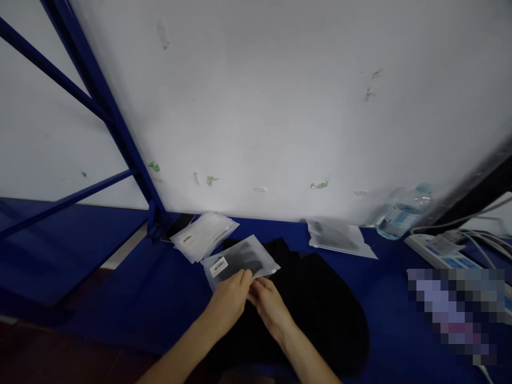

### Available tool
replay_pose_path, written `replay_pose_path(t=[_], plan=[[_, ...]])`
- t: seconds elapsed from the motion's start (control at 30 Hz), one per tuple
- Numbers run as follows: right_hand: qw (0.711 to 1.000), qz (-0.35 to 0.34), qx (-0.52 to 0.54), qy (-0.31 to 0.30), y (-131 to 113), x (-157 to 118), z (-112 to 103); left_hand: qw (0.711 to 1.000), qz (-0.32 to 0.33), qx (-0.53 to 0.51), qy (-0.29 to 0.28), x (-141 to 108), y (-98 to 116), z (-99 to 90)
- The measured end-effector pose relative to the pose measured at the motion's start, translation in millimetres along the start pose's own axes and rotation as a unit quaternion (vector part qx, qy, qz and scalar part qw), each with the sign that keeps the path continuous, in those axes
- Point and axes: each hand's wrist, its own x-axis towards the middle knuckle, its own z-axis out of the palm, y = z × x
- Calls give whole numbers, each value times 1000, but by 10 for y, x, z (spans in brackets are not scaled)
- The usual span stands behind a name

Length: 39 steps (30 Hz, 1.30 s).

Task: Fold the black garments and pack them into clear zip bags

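Note:
Both hands meet at the near edge of a translucent plastic bag (244, 256) that carries a white barcode label on its left side. My left hand (232, 296) is closed, its fingers pinching the bag's edge. Right beside it, my right hand (270, 304) has its fingers curled on the same edge, near the bag's right corner. Something dark shows through the plastic. Beneath the bag and hands lies black fabric (324, 304). Behind to the left is a stack of similar labelled bags (208, 232).
Another bag (338, 237) lies on the blue table (160, 293) by the white wall. To the right are a water bottle (404, 216), a power strip (444, 256) with cables, and a blurred-out item. A dark phone (180, 224) lies near the blue frame (112, 117).

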Motion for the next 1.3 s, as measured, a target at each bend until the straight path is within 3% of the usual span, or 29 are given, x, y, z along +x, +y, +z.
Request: replay_pose_path(t=[0.07, 0.13, 0.2, 0.27, 0.4, 0.5, 0.57, 0.73, 0.9, 0.97, 1.1, 1.3], plan=[[997, -4, -73, -29, -90, -87, -180, 1000, 6, 2, -9, -36, -87, 65], [976, -48, -213, -12, -231, -131, -429, 1000, 9, 10, -16, -64, -144, 115], [919, -156, -357, 62, -392, -112, -666, 999, 9, 31, -21, -58, -145, 131], [853, -226, -465, 70, -519, -48, -821, 998, 12, 54, -24, -1, -82, 120], [753, -263, -603, -2, -563, 90, -857, 997, 25, 75, -8, 261, 156, 116], [687, -279, -671, 0, -491, 137, -807, 995, 29, 95, 3, 488, 294, 186], [662, -291, -691, 6, -454, 147, -801, 994, 34, 107, 4, 600, 326, 248], [642, -354, -679, 1, -435, 125, -826, 990, 58, 125, 12, 662, 280, 285], [619, -383, -686, 8, -432, 29, -889, 985, 106, 133, 27, 315, 58, 137], [625, -378, -683, 22, -445, -21, -940, 980, 129, 148, 38, 69, -122, 99], [645, -361, -673, 27, -483, -98, -1013, 957, 177, 195, 119, -381, -493, 106], [691, -327, -644, 8, -487, -134, -995, 957, 168, 191, 140, -575, -652, 208]])
